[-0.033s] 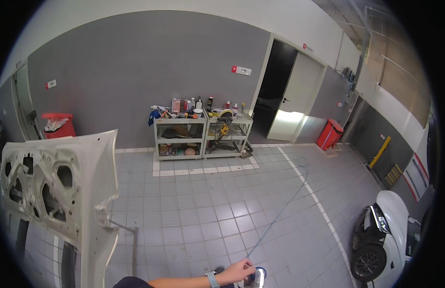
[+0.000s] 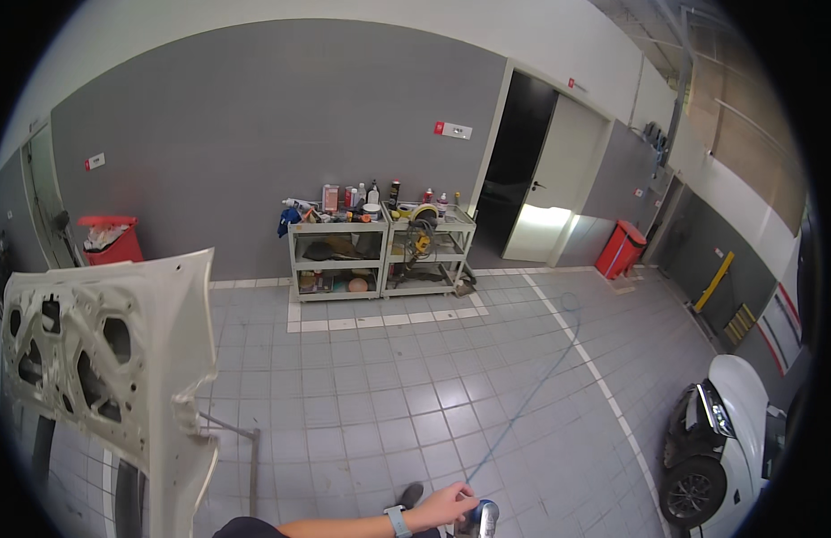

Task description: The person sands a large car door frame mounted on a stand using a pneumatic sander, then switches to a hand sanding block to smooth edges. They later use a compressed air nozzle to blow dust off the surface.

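A: Head view, quick rundown. What's the hand on?

B: Only one hand in shot, bottom edge. Forearm comes in from lower left, wristband on it, so reads as the left hand (image 2: pixel 444 507). It's on a silvery-blue tool (image 2: pixel 484 518), cut off by the frame edge. Fingers look curled together over the tool's top; can't tell how tight the grip is.

A: Right hand?

B: Not in the pic.

A: Where's the tool sit, exactly?

B: Low centre, just above the tiled floor (image 2: pixel 389 394), right beside the person's dark shoe (image 2: pixel 409 494). A thin blue hose (image 2: pixel 532 394) runs from it up and right across the tiles, loops near the white floor line towards the doorway.

A: Rest of the room?

B: Left fg: white car door panel (image 2: pixel 111 359), inner side showing w/ cut-outs, upright on a metal stand (image 2: pixel 241 444). Back wall: two metal shelf carts (image 2: pixel 380 255) side by side, loaded w/ bottles & polishing gear, standing against the grey wall. Red bin (image 2: pixel 111 240) far left, another red bin (image 2: pixel 620 249) right of the open doorway (image 2: pixel 514 179). White car (image 2: pixel 720 430), front end only, lower right, well apart from the hand.
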The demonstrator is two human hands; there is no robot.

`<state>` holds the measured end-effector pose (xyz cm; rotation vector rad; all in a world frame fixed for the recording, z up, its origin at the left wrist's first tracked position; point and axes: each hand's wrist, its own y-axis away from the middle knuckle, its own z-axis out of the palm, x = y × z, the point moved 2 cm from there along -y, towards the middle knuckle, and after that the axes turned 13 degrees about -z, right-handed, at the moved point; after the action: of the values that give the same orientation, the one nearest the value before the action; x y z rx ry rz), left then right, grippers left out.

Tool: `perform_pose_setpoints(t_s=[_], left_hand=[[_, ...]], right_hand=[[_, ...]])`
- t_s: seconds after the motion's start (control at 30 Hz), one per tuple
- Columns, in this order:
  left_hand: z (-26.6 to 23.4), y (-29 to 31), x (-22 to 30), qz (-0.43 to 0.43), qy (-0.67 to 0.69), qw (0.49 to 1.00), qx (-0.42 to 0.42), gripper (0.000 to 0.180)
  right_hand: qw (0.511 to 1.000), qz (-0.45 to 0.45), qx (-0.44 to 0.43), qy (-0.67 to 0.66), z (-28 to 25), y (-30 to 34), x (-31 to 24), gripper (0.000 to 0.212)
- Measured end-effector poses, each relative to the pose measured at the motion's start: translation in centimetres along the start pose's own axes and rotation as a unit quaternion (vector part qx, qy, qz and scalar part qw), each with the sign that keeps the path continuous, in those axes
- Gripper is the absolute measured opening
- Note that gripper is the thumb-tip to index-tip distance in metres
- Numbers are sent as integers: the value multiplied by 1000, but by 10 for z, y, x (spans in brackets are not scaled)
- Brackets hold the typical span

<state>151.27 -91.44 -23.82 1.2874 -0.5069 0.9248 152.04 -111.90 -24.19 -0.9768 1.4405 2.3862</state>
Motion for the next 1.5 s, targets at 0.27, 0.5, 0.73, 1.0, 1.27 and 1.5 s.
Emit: perform_pose_setpoints(t_s=[0.27, 0.5, 0.73, 1.0, 1.27, 1.5], left_hand=[[-168, -140, 131, -56, -171, 983, -30, 47], [-299, -186, 212, -87, 166, 982, -31, 54], [-505, -276, 263, 16, 589, 805, 75, 22], [-692, -325, 366, 53, 690, 710, 128, 28], [-873, -361, 428, 147, 755, 615, 174, 33], [-1014, -350, 455, 226, 655, 602, 396, 27]], right_hand=[[950, -96, -87, 283, 59, -232, -188, 28], [728, -212, -310, 574, 246, -381, -382, 45], [648, -297, -389, 584, 409, -513, -445, 87], [716, -407, -240, 514, 471, -643, -524, 48], [743, -419, -61, 518, 505, -809, -600, 38], [624, -328, -203, 680, 591, -940, -689, 45]])
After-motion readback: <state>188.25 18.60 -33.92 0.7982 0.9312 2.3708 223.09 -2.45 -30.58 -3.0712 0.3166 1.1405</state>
